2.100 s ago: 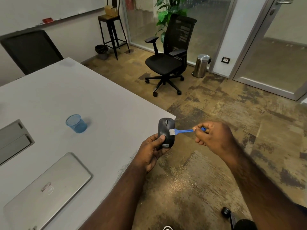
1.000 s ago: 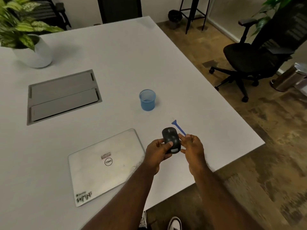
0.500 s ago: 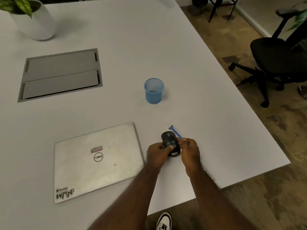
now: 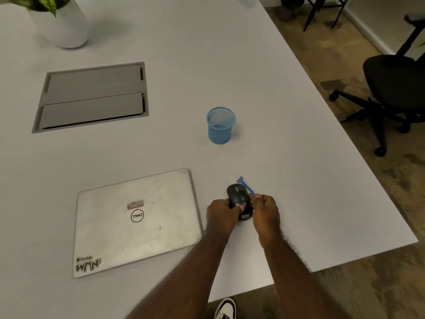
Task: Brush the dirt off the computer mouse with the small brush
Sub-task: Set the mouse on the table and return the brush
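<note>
Black computer mouse (image 4: 239,199) held above the white tabletop (image 4: 287,157), beside a closed laptop (image 4: 135,222).
Left hand (image 4: 222,215) grips the mouse; right hand (image 4: 265,211) pinches the small blue brush (image 4: 245,184), bristle end pointing away behind the mouse.

Black mouse (image 4: 239,199) held above table, blue brush (image 4: 245,185) apparently behind it

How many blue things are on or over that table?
2. A blue mesh cup stands alone mid-table. A small blue brush is pinched in the right hand, poking out behind the mouse held by the left hand.
</note>
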Demonstrator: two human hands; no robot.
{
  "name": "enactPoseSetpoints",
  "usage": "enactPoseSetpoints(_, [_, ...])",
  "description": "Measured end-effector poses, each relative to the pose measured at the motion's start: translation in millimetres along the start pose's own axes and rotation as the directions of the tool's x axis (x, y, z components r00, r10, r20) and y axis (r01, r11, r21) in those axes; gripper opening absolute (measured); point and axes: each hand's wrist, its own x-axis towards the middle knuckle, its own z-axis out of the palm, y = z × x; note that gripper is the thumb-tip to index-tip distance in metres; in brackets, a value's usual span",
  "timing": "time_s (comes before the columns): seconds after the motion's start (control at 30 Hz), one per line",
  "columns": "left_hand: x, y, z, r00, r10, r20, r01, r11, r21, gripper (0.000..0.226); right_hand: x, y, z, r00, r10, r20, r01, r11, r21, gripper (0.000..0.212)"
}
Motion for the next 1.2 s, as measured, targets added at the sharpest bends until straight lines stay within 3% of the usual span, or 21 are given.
enactPoseSetpoints(0.13, [-4.8, 4.8, -4.1, 1.000, -0.009, -0.014, 0.010, 0.998, 0.066, 0.025, 2.3, -3.8, -4.3, 1.000, -0.023, -0.022, 0.023, 1.000, -0.004, 0.027])
enactPoseSetpoints(0.23, [-10.4, 6.3, -19.8, 0.998, 0.035, -0.055, -0.037, 0.999, -0.029, 0.030, 8.1, -15.9, -17.8, 0.992, -0.101, -0.079, 0.098, 0.995, -0.036, 0.021])
enactPoseSetpoints(0.33, [-12.7, 2.3, -50.5, 0.961, 0.222, -0.165, -0.228, 0.974, -0.018, 0.036, 13.8, -37.7, -33.8, 0.977, -0.186, -0.105, 0.185, 0.982, -0.023, 0.017])
enactPoseSetpoints(0.4, [-8.3, -5.4, -76.4, 0.900, 0.358, -0.247, -0.338, 0.933, 0.122, 0.037, 16.2, -57.1, -39.9, 0.963, -0.243, -0.117, 0.242, 0.970, -0.026, 0.014])
enactPoseSetpoints(0.47, [2.2, -16.0, -104.4, 0.886, 0.385, -0.259, -0.310, 0.906, 0.288, 0.047, 19.4, -78.5, -40.4, 0.946, -0.296, -0.129, 0.292, 0.955, -0.049, 0.012])
enactPoseSetpoints(0.6, [20.7, -44.6, -153.0, 0.921, 0.280, -0.272, -0.080, 0.817, 0.571, 0.061, 27.3, -122.6, -26.0, 0.910, -0.405, -0.083, 0.396, 0.912, -0.108, 0.024])
enactPoseSetpoints(0.73, [26.0, -65.1, -178.1, 0.923, 0.315, -0.219, -0.043, 0.652, 0.757, 0.067, 38.7, -166.0, -1.0, 0.841, -0.540, -0.025, 0.515, 0.815, -0.266, 0.027])
enactPoseSetpoints(0.87, [36.7, -82.8, -187.9, 0.936, 0.326, -0.131, -0.082, 0.565, 0.821, 0.073, 50.6, -193.2, 28.1, 0.786, -0.617, 0.032, 0.549, 0.675, -0.492, 0.028])
enactPoseSetpoints(1.0, [44.6, -89.0, -191.5, 0.941, 0.328, -0.087, -0.114, 0.546, 0.830, 0.067, 62.3, -201.7, 53.7, 0.753, -0.646, 0.128, 0.529, 0.478, -0.701, 0.030])
enactPoseSetpoints(1.2, [48.9, -92.6, -197.6, 0.945, 0.319, -0.066, -0.124, 0.542, 0.831, 0.066, 74.5, -196.2, 81.3, 0.775, -0.593, 0.219, 0.470, 0.309, -0.827, 0.034])
